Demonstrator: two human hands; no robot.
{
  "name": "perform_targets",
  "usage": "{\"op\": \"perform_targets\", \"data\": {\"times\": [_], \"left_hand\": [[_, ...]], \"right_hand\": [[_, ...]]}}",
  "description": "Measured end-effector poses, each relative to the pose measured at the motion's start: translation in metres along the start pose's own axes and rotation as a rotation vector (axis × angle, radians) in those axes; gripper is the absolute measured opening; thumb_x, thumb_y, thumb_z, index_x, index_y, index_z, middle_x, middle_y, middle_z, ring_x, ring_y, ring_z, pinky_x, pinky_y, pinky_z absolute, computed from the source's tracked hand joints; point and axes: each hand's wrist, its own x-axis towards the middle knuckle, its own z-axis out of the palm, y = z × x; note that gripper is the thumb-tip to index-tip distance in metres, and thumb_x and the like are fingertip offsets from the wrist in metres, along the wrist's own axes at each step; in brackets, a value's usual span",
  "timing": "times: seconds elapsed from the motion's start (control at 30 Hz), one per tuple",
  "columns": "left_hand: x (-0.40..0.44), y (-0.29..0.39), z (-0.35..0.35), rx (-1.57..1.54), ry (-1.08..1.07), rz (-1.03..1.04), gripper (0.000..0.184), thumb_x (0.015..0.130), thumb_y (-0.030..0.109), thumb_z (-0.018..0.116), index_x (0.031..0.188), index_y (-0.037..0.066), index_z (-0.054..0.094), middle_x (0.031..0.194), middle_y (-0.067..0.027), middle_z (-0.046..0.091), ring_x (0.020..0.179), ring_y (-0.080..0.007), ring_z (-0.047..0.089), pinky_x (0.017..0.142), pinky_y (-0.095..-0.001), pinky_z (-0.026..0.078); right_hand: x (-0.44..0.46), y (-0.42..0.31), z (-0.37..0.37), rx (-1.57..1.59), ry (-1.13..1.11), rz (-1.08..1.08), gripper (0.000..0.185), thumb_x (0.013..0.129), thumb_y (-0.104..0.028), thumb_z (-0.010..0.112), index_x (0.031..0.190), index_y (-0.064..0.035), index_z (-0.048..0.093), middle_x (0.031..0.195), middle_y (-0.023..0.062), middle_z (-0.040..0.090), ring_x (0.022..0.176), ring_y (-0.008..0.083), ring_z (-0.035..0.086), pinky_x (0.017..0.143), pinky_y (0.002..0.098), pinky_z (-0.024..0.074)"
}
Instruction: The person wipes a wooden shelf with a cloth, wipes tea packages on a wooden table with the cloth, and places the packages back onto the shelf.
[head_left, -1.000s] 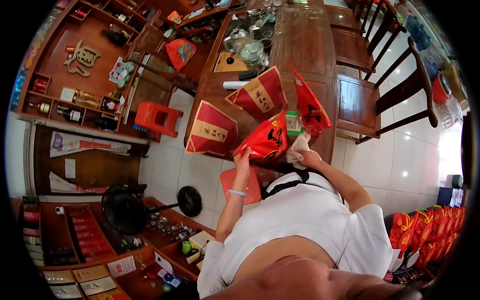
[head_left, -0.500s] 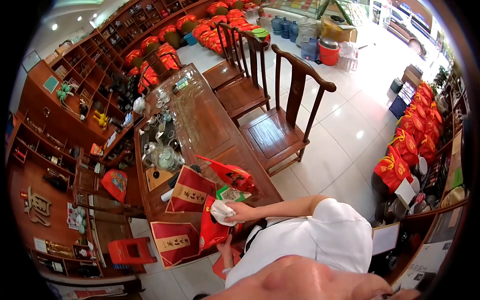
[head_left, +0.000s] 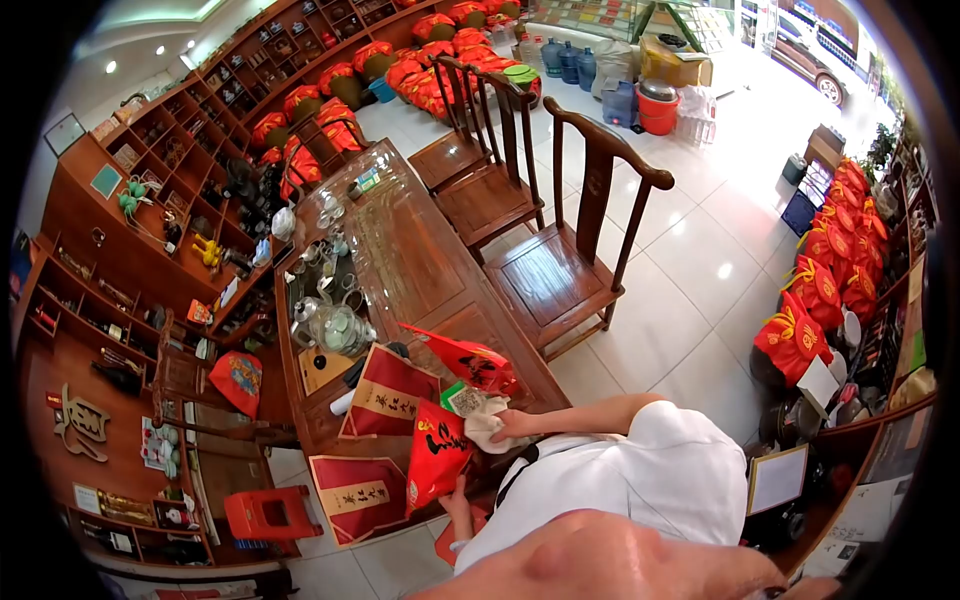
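My right hand (head_left: 517,425) is closed round a crumpled whitish cloth (head_left: 485,425), just right of a red bag (head_left: 437,458) with large black characters. At the bag's lower edge, my left hand (head_left: 459,505) grips it, its fingers partly hidden behind. Next to the bag on the table lies a maroon packet (head_left: 390,388) with a tan label. A similar maroon packet (head_left: 358,497) sits at the table's near corner. Another red bag (head_left: 472,362) stands tilted beyond the cloth, with a green and white QR card (head_left: 462,400) by it.
Glass teaware (head_left: 335,325) stands on the long wooden table (head_left: 430,265). Wooden chairs (head_left: 560,275) line its right side. A red plastic stool (head_left: 270,513) is at lower left. Red-wrapped jars (head_left: 795,340) line the right wall, and wooden shelves (head_left: 190,130) fill the left.
My right hand has drawn the cloth off the red bag's face, to the right, so its characters now show. The left hand stays at the bag's lower edge.
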Motion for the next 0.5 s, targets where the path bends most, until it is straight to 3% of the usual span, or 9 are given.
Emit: {"op": "perform_targets", "data": {"times": [0.03, 0.13, 0.17, 0.27, 0.33, 0.37, 0.43, 0.5], "left_hand": [[0.001, 0.001, 0.000, 0.001, 0.001, 0.000, 0.041, 0.072, -0.001, 0.064, 0.110, -0.004, 0.048, 0.105, -0.0099, 0.055, 0.093, -0.0177, 0.053, 0.083, -0.0299, 0.041], [0.005, 0.001, -0.001, 0.061, 0.001, -0.005, 0.040, 0.072, -0.002, 0.063, 0.110, -0.003, 0.049, 0.105, -0.0100, 0.055, 0.092, -0.0178, 0.053, 0.083, -0.0301, 0.042], [0.007, -0.001, -0.001, 0.000, 0.005, -0.052, 0.040, 0.072, -0.002, 0.063, 0.109, -0.003, 0.049, 0.105, -0.0100, 0.055, 0.091, -0.0179, 0.053, 0.082, -0.0301, 0.042], [0.011, -0.010, -0.002, -0.076, 0.024, -0.111, 0.039, 0.072, -0.001, 0.064, 0.108, -0.003, 0.051, 0.104, -0.0097, 0.056, 0.090, -0.0177, 0.054, 0.081, -0.0297, 0.043], [0.010, -0.014, -0.003, -0.091, 0.036, -0.128, 0.038, 0.071, 0.000, 0.065, 0.107, -0.003, 0.051, 0.103, -0.0095, 0.056, 0.089, -0.0175, 0.054, 0.080, -0.0293, 0.043], [0.010, -0.015, -0.004, -0.023, 0.043, -0.092, 0.038, 0.071, 0.001, 0.066, 0.106, -0.003, 0.052, 0.102, -0.0093, 0.057, 0.089, -0.0170, 0.054, 0.079, -0.0289, 0.043], [0.008, -0.015, -0.003, 0.045, 0.053, -0.056, 0.037, 0.070, 0.002, 0.067, 0.105, -0.003, 0.053, 0.101, -0.0091, 0.057, 0.089, -0.0166, 0.055, 0.079, -0.0285, 0.043], [0.006, -0.012, -0.003, 0.044, 0.032, -0.059, 0.036, 0.070, 0.003, 0.068, 0.103, -0.003, 0.054, 0.100, -0.0088, 0.057, 0.088, -0.0163, 0.055, 0.079, -0.0278, 0.043]], "right_hand": [[0.004, -0.011, 0.004, 0.078, 0.028, -0.130, 0.055, 0.063, -0.038, 0.069, 0.103, -0.0034, 0.054, 0.098, 0.0175, 0.057, 0.094, 0.0266, 0.055, 0.081, 0.0345, 0.0422], [-0.017, -0.084, -0.009, -0.024, -0.114, -0.178, 0.054, 0.064, -0.037, 0.069, 0.104, -0.0043, 0.053, 0.098, 0.0169, 0.058, 0.094, 0.0256, 0.055, 0.082, 0.0330, 0.0414], [-0.013, -0.081, 0.001, 0.038, -0.075, -0.293, 0.053, 0.060, -0.037, 0.069, 0.099, -0.0032, 0.056, 0.095, 0.0167, 0.058, 0.089, 0.0290, 0.056, 0.079, 0.0362, 0.0429], [-0.013, -0.076, 0.011, -0.071, -0.123, -0.354, 0.050, 0.061, -0.035, 0.068, 0.099, -0.0039, 0.056, 0.097, 0.0165, 0.058, 0.091, 0.0287, 0.056, 0.080, 0.0357, 0.0430], [-0.002, -0.039, 0.019, -0.367, -0.229, -0.346, 0.054, 0.061, -0.034, 0.069, 0.106, -0.0079, 0.054, 0.107, 0.0168, 0.053, 0.095, 0.0282, 0.054, 0.081, 0.0348, 0.0427], [0.005, -0.016, 0.020, -0.367, -0.233, -0.345, 0.054, 0.061, -0.034, 0.069, 0.106, -0.0079, 0.054, 0.107, 0.0168, 0.053, 0.095, 0.0282, 0.054, 0.081, 0.0348, 0.0427], [0.009, 0.018, 0.014, -0.604, -0.407, 0.080, 0.056, 0.059, -0.036, 0.069, 0.107, -0.0095, 0.055, 0.103, 0.0167, 0.056, 0.093, 0.0274, 0.056, 0.079, 0.0352, 0.0443], [0.001, 0.028, -0.003, -0.540, -0.360, 0.023, 0.056, 0.059, -0.037, 0.069, 0.105, -0.0085, 0.056, 0.100, 0.0169, 0.058, 0.091, 0.0275, 0.057, 0.078, 0.0354, 0.0448]]}}
